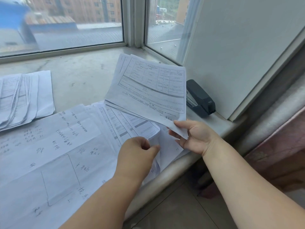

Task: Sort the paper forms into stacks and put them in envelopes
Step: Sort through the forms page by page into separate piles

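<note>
The print on the forms was too small and blurred to read, and the big sheet point(49, 154) at the near left ran off the picture's edge, its handwritten characters and pencilled box legible only as scrawl. The right hand point(194, 138) pinched the near corner of a few printed forms point(148, 91) between thumb and fingers, holding them lifted and tilted above the bench point(79, 80). Just left of it, the left hand point(137, 156) gripped the curled corner of the spread pile of forms point(125, 126) lying beneath. Another fanned stack point(24, 96) lay well apart at the far left, partly cut off. A black stapler point(199, 98) sat by the wall, its small logo unreadable.
</note>
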Demonstrator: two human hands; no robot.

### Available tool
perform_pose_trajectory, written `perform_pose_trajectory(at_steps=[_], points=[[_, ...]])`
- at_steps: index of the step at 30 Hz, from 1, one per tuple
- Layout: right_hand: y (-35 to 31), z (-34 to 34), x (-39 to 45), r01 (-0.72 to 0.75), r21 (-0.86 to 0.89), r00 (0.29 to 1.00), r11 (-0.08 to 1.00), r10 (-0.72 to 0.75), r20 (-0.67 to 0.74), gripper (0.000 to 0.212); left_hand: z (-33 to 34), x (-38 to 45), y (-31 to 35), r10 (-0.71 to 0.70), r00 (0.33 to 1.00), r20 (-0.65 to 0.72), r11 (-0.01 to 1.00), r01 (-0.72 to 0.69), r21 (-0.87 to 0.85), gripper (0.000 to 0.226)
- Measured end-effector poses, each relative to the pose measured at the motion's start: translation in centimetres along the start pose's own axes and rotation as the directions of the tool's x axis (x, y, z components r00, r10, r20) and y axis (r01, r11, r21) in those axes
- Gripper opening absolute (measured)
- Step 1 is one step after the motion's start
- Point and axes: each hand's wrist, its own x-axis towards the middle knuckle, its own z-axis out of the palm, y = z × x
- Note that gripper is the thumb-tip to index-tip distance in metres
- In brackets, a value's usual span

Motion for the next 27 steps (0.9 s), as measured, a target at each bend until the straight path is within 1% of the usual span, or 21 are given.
perform_pose_trajectory(at_steps=[6,9,12,15,18,20,24,27], points=[[0.2,-0.3,0.3,0.007,0.006,1.0,1.0,-0.007,-0.014,0.019,0.6,-0.1,-0.4,-0.017,0.999,-0.035,0.999,0.015,-0.048,0.046],[0.1,-0.2,0.2,0.012,-0.004,1.0,1.0,-0.012,-0.013,0.02,0.6,0.0,-0.3,0.011,0.999,-0.03,1.0,-0.012,-0.022,0.042],[0.0,0.0,0.1,0.016,0.009,1.0,1.0,-0.016,-0.008,0.02,0.7,0.1,-0.3,0.034,0.999,-0.013,0.999,-0.035,-0.002,0.052],[-0.2,0.2,-0.2,0.022,0.054,1.0,0.998,-0.022,0.004,0.021,0.7,0.1,0.0,0.001,1.0,-0.018,0.999,-0.002,-0.045,0.057],[-0.4,0.3,-0.5,0.022,0.068,1.0,0.997,-0.023,0.01,0.02,0.8,0.1,0.3,-0.026,0.999,-0.027,0.999,0.025,-0.024,0.062],[-0.4,0.3,-0.6,0.017,0.038,1.0,0.999,-0.017,0.017,0.019,0.9,0.2,0.2,-0.006,0.999,-0.032,1.0,0.005,-0.017,0.058],[-0.6,0.4,-0.7,0.042,0.037,0.998,0.998,-0.044,0.048,0.021,1.0,-0.1,-0.4,0.108,0.993,-0.037,0.994,-0.107,0.02,0.05],[-0.8,0.6,-0.9,0.057,0.031,0.996,0.998,-0.059,0.066,0.022,1.0,-0.6,-0.4,0.151,0.986,-0.078,0.989,-0.149,0.025,0.045]])
